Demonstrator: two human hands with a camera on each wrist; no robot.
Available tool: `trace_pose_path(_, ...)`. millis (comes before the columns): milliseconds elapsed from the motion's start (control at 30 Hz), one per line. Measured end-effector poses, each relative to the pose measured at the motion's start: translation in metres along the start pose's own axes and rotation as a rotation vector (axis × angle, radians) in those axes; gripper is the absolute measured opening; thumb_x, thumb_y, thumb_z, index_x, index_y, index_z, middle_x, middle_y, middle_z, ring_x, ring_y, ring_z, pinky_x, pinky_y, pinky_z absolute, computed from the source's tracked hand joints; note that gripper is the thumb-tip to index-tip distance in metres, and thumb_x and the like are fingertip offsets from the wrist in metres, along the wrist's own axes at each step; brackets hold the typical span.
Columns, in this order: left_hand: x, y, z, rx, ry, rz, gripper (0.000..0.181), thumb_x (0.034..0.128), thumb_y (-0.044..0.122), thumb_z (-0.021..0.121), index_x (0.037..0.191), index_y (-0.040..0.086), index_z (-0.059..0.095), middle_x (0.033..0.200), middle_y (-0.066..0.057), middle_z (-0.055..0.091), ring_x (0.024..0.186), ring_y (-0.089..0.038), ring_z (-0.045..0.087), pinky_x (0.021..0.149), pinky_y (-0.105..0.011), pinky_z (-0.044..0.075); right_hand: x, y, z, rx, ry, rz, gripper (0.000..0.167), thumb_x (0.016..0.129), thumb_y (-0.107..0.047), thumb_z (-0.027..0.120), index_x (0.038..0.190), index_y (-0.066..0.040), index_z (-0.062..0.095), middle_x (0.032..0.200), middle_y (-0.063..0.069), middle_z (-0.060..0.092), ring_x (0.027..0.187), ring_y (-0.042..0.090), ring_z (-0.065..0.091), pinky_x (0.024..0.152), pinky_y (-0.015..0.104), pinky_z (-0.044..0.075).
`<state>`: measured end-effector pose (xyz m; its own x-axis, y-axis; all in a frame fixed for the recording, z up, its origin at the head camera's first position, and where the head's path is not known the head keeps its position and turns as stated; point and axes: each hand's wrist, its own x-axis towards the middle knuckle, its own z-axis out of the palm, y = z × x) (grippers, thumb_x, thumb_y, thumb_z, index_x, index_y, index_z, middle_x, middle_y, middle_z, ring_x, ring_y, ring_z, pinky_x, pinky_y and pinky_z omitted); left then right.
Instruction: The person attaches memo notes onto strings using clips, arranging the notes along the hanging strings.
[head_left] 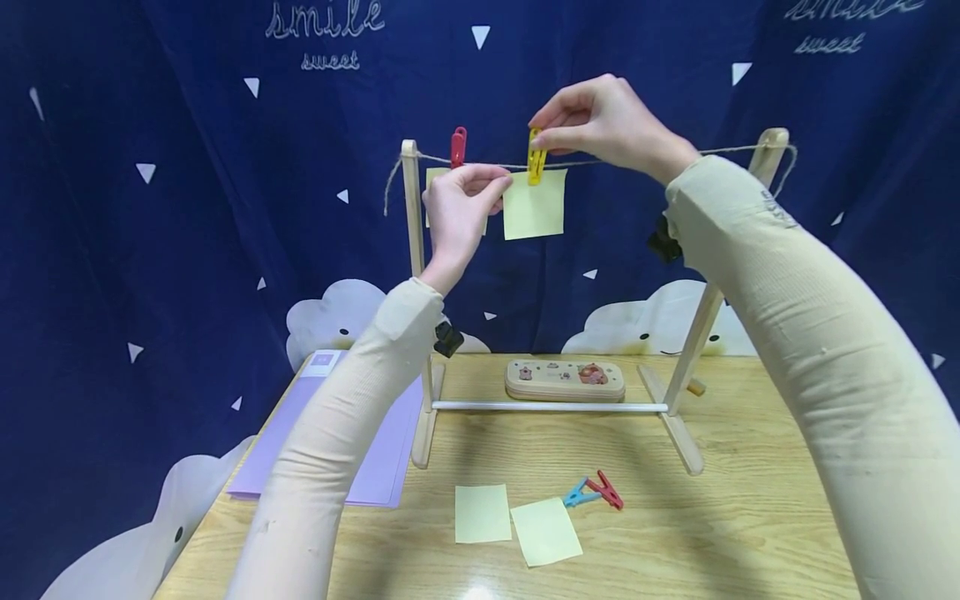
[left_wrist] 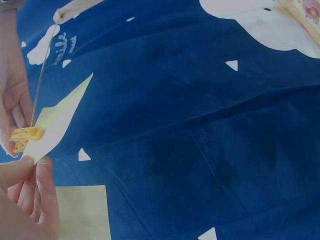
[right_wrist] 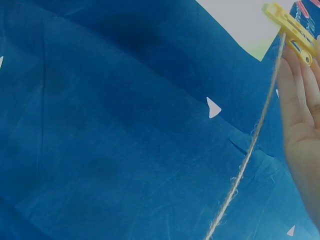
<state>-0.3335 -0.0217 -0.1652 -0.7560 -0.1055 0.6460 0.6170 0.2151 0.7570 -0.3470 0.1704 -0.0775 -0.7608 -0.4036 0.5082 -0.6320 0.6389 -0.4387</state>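
A yellow clothespin (head_left: pixel 536 158) sits over the twine (head_left: pixel 585 163) and the top edge of a pale yellow sticky note (head_left: pixel 534 208). My right hand (head_left: pixel 611 125) pinches the clothespin's upper end between thumb and fingers. With thumb and fingertips, my left hand (head_left: pixel 463 208) pinches the note's upper left corner; the left wrist view shows this grip on the note (left_wrist: pixel 60 120) beside the clothespin (left_wrist: pixel 27 134). Behind the left hand hangs another note (head_left: pixel 437 177), partly hidden, under a red clothespin (head_left: pixel 459 146) on the same twine.
A wooden stand (head_left: pixel 414 208) holds the twine between two posts, with a white bar (head_left: pixel 547 407) low across. On the table (head_left: pixel 750 467) lie two sticky notes (head_left: pixel 482 514), a blue clothespin (head_left: pixel 580 493), a red one (head_left: pixel 609 490), a pencil case (head_left: pixel 564 382) and purple folders (head_left: pixel 382 458).
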Motion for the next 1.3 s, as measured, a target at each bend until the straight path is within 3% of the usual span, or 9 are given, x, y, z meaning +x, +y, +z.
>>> trace_pose_path(433, -0.0001, -0.0011, -0.0009, 0.003, 0.010, 0.006, 0.017, 0.0877, 0.016, 0.076, 0.098, 0.003, 0.077, 0.097, -0.012, 0.078, 0.068, -0.004, 0.069, 0.068, -0.018, 0.059, -0.0033, 0.0013, 0.0009, 0.002, -0.011, 0.032, 0.042, 0.090, -0.033, 0.072, 0.123, -0.008, 0.068, 0.118, 0.008, 0.069, 0.093, 0.001, 0.068, 0.097, 0.024, 0.054)
trace_pose_path(967, -0.0039, -0.0049, -0.0046, -0.028, -0.003, 0.031, 0.020, 0.0879, 0.013, 0.075, 0.104, 0.002, 0.076, 0.104, -0.012, 0.077, 0.085, -0.017, 0.076, 0.071, -0.021, 0.060, -0.0065, -0.0004, 0.0004, -0.046, -0.027, 0.019, 0.040, 0.092, -0.034, 0.069, 0.124, -0.010, 0.068, 0.129, 0.011, 0.067, 0.101, 0.006, 0.066, 0.104, 0.031, 0.052)
trace_pose_path(1300, -0.0090, -0.0074, -0.0093, 0.009, -0.011, 0.028, 0.020, 0.0893, 0.015, 0.074, 0.105, 0.004, 0.076, 0.105, -0.011, 0.077, 0.082, -0.023, 0.076, 0.070, -0.020, 0.060, -0.0069, -0.0014, -0.0010, -0.046, -0.026, 0.038, 0.042, 0.092, -0.036, 0.069, 0.126, -0.011, 0.067, 0.131, 0.009, 0.066, 0.103, 0.007, 0.065, 0.106, 0.031, 0.050)
